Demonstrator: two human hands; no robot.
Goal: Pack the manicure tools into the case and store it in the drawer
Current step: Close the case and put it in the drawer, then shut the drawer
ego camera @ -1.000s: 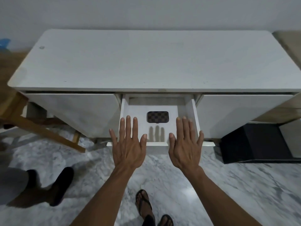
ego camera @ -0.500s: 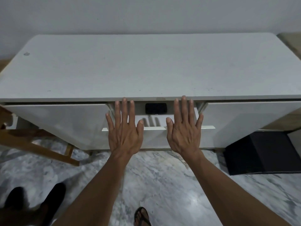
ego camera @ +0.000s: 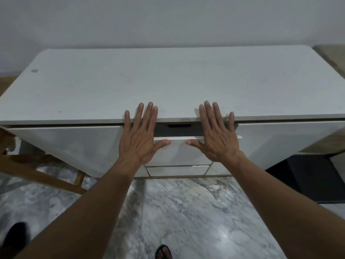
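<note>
Both palms lie flat, fingers straight and spread, on the white drawer front (ego camera: 178, 152): left hand (ego camera: 139, 141) toward its left end, right hand (ego camera: 217, 141) toward its right end. The drawer is nearly in, under the front edge of the cabinet top (ego camera: 168, 81). In the dark gap a sliver of the case (ego camera: 179, 125) shows; its checked pattern and the tools are hidden. The drawer is probably light and slides stiffly, so press evenly on both ends.
</note>
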